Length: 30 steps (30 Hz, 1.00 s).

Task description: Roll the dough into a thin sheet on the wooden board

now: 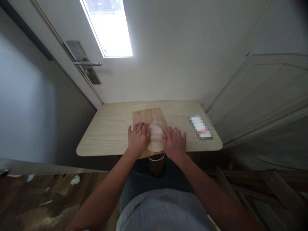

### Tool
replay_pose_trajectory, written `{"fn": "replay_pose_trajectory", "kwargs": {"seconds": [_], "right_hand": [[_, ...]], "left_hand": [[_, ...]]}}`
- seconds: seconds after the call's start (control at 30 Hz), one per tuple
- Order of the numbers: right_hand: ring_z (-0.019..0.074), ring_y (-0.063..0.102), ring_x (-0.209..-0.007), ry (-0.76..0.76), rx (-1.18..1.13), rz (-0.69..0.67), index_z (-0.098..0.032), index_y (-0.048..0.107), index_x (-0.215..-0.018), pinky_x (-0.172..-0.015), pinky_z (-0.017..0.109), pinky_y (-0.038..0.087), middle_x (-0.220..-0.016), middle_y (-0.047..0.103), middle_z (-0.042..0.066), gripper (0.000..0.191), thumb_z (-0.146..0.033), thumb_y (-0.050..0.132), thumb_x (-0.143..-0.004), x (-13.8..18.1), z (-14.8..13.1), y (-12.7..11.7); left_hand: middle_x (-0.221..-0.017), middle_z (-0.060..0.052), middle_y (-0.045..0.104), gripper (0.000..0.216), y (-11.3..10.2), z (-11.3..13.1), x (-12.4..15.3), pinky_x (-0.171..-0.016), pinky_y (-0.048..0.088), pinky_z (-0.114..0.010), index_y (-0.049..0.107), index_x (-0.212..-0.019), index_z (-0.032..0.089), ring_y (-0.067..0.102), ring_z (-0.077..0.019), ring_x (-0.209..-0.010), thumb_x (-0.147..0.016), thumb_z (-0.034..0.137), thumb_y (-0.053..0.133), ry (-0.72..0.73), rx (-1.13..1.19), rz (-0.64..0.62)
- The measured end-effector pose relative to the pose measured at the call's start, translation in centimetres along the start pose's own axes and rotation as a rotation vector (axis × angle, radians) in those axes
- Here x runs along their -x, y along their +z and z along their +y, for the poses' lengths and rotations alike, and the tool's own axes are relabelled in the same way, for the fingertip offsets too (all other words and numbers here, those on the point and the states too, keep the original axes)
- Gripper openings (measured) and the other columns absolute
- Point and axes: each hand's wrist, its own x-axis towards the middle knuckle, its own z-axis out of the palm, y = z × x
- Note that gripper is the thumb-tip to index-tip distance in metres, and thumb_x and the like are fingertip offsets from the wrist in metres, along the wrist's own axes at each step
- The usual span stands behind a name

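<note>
In the head view, a person's two bare hands worked side by side over a pale rolling pin (pixel 156 134), which lay crosswise on a round, flat sheet of dough (pixel 156 147). The left hand (pixel 139 138) covered the pin's left end; its fingers were released and slightly bent, pointing toward the far side, with the little finger set apart from the rest. The right hand (pixel 175 144) covered the right end in much the same way, fingers loosely spread and reaching past the pin, the little finger again standing off to the right. Both palms seemed to press from above, though the pin's ends were hidden beneath them.

The dough lay on the near part of a wooden board (pixel 145 116), its edge showing on the far and near sides of the pin. The board sat askew at the middle of a light wood-grain table (pixel 106 134), and a white cord (pixel 157 159) looped below its near edge. To the right of the right hand, well apart from the board, lay a flat, dark-edged item (pixel 200 127), its surface blurred out. Beyond the table's far edge stood a pale door (pixel 168 64) with a metal handle (pixel 88 64) at left.
</note>
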Motion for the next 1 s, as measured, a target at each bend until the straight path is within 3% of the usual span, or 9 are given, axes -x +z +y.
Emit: {"fn": "replay_pose_trajectory", "kwargs": {"seconds": [0.13,0.27,0.63,1.0], "right_hand": [[0.0338,0.037,-0.144,-0.023,-0.029,0.009,-0.021,0.048,-0.150,-0.118,0.064,0.017,-0.155,0.049,0.013,0.051,-0.040,0.035,-0.105,2.8,-0.1,-0.6],[0.0322,0.034,-0.147,-0.046,-0.037,0.019,-0.020,0.045,-0.152,-0.120,0.062,0.015,-0.158,0.045,0.013,0.053,-0.042,0.034,-0.105,3.6,-0.1,-0.6],[0.0328,0.040,-0.142,-0.083,0.020,0.108,-0.020,0.055,-0.144,-0.117,0.064,0.015,-0.152,0.053,0.012,0.049,-0.043,0.032,-0.107,-0.6,0.4,1.4],[0.0330,0.044,-0.138,-0.078,0.082,0.038,-0.020,0.057,-0.142,-0.116,0.062,0.018,-0.148,0.056,0.013,0.052,-0.044,0.026,-0.107,-3.5,0.2,1.2]], "left_hand": [[-0.144,-0.009,0.061,0.039,-0.1,0.3,3.2,-0.120,0.023,-0.060,0.061,-0.132,0.025,0.047,-0.0317,-0.139,-0.105,0.038,0.036,-0.008,0.053,0.014],[-0.151,-0.008,0.056,0.042,0.3,0.2,4.2,-0.122,0.021,-0.059,0.057,-0.140,0.027,0.041,-0.0300,-0.146,-0.105,0.038,0.036,-0.017,0.098,0.015],[-0.151,-0.007,0.056,0.049,0.9,-0.1,1.1,-0.120,0.027,-0.059,0.054,-0.146,0.026,0.046,-0.0291,-0.142,-0.106,0.040,0.028,-0.037,0.002,-0.013],[-0.158,-0.006,0.048,0.051,1.2,-0.8,-1.3,-0.118,0.029,-0.062,0.048,-0.148,0.027,0.040,-0.0303,-0.145,-0.106,0.043,0.025,-0.042,-0.072,-0.148]]}}
